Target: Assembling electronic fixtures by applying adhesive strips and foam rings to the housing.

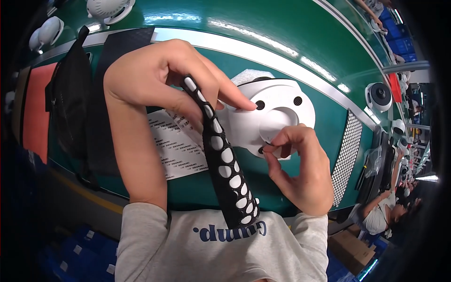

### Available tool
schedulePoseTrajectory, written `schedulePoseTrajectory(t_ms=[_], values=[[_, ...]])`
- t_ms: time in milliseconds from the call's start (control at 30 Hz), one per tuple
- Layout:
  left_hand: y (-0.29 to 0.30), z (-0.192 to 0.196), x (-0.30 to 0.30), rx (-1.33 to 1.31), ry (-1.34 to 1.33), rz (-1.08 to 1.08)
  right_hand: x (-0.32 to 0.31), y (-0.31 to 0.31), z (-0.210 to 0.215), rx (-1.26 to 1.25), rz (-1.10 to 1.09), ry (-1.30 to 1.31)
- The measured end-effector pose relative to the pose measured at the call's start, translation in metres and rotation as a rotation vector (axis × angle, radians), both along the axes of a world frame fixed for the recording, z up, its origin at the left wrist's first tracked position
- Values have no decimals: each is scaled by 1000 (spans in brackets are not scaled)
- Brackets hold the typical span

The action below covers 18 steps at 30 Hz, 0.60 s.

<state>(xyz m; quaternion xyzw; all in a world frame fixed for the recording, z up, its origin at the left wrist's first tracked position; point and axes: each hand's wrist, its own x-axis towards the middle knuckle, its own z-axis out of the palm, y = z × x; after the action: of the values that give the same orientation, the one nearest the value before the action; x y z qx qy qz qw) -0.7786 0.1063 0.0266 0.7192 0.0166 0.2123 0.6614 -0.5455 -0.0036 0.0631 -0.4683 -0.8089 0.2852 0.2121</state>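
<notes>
A white plastic housing (239,124) with a round recess lies in front of me on the green table. Two black mesh dots sit in its face, a left one (260,105) and a right one (298,100). My left hand (155,77) grips a curled black sheet (221,157) covered in white oval spots, which hangs toward my chest. Its index fingertip touches the housing beside the left dot. My right hand (307,171) is closed in a pinch on a small black round pad (261,150) at the housing's near edge; the fingers partly hide this pad.
A printed white sheet (176,152) lies left of the housing. Further left are a black bag (73,108) and an orange-red sheet (40,103). Another spotted sheet (347,155) and a white device with a black face (378,97) are at right. Other people work beyond.
</notes>
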Motion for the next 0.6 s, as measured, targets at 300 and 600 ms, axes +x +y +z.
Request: schedulePoseTrajectory(t_ms=[300, 600], values=[[-1, -2, -1, -61, -16, 36, -6, 2, -4, 83, 34, -61], [-2, -4, -10, -115, 62, 62, -9, -6, -1, 266, -171, -248]])
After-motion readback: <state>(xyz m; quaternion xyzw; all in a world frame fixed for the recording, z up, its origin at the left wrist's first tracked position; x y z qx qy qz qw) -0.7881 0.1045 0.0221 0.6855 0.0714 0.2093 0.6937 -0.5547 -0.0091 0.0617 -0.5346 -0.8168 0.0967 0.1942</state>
